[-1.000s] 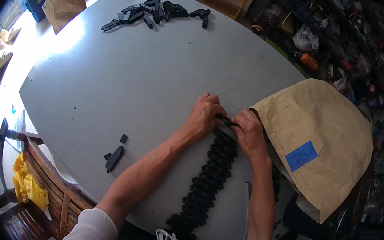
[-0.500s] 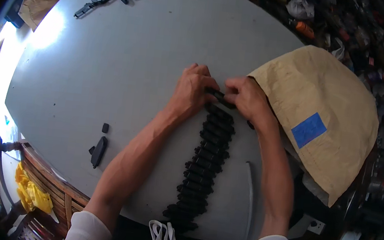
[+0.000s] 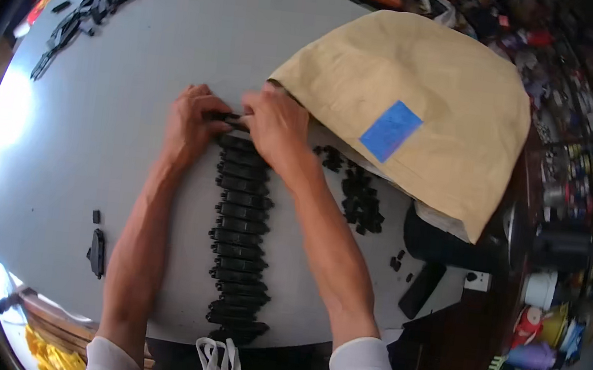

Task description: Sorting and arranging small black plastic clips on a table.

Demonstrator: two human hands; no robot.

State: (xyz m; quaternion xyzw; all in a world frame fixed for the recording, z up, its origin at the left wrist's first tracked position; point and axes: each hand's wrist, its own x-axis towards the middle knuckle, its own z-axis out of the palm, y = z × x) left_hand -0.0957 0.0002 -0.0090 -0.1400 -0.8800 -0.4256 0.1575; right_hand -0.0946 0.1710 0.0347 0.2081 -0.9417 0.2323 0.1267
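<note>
My left hand (image 3: 192, 126) has its fingers closed round one end of a slim black plastic part (image 3: 225, 117). The fingertips of my right hand (image 3: 278, 124) pinch at the other end, partly hidden and slightly blurred. Both hands are above the far end of a column of similar black plastic parts (image 3: 242, 226), laid side by side on the grey table (image 3: 72, 159) and running toward me. Right of my right forearm lies a pile of small black pieces (image 3: 362, 201).
A large tan sack (image 3: 455, 79) with a blue patch covers the table's far right. Joined black parts (image 3: 101, 6) lie far left. A lone black part (image 3: 96, 253) and a small black block (image 3: 96, 216) sit left of my forearm. A black oblong (image 3: 421, 290) lies near the right edge.
The view has turned rightward, so the table's contents appear farther left and the small black pieces show. My hands still work together on a black part at the column's far end.
</note>
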